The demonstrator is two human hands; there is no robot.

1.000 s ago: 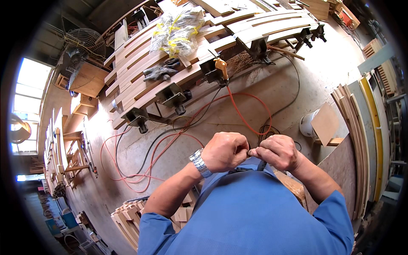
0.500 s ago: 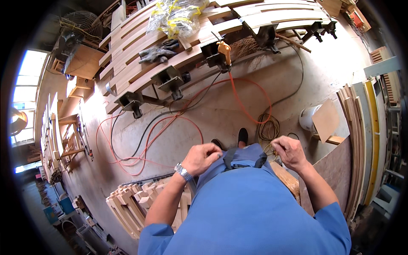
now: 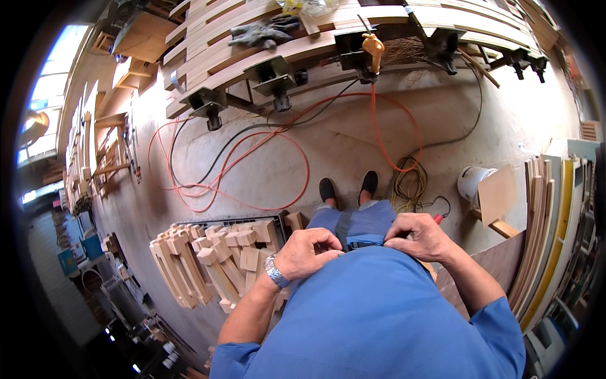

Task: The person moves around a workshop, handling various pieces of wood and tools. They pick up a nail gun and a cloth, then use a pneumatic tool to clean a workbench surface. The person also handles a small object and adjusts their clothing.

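Note:
At my waist, my left hand (image 3: pixel 308 254), with a metal watch (image 3: pixel 275 271) on its wrist, has its fingers curled and thumb and forefinger drawn together at the front hem of my blue shirt (image 3: pixel 379 309). On the other side of the waist, my right hand (image 3: pixel 419 237) pinches at the same hem. The fingertips are partly hidden. Between the hands lies a dark blue strap or apron band (image 3: pixel 363 242), over blue trousers.
Ahead stands a slatted wood assembly in black clamps (image 3: pixel 273 74), with grey gloves (image 3: pixel 264 31) on it. An orange air gun (image 3: pixel 374 49) hangs from a red hose (image 3: pixel 377 132). Cut wood pieces (image 3: pixel 221 252) are stacked at left. A white bucket (image 3: pixel 470 183) and leaning boards (image 3: pixel 535 221) stand right.
Both hands have come in to the shirt hem from apart in front of the waist. The view has tilted down, so the clamped wood sits higher and more cut wood shows.

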